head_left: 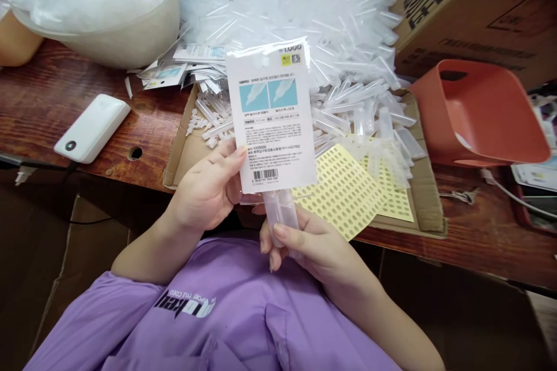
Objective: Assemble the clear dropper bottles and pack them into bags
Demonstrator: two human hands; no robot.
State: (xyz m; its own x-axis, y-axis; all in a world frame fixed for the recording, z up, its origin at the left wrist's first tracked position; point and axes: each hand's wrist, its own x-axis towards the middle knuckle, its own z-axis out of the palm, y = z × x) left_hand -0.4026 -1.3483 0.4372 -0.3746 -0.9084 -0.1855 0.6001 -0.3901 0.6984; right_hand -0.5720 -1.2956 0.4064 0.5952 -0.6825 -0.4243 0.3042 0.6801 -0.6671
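My left hand pinches the lower left edge of a clear package sleeve with a white printed card, held upright in front of me. My right hand is closed round clear plastic tubes that stick out of the sleeve's bottom. Just behind the card a big heap of clear plastic tubes lies on a flat cardboard tray. Yellow sticker sheets lie on that tray to the right of my hands.
A white power bank lies on the wooden table at left. A plastic-lined tub stands at back left. An orange basket sits at right under a cardboard box. More printed cards lie beside the heap.
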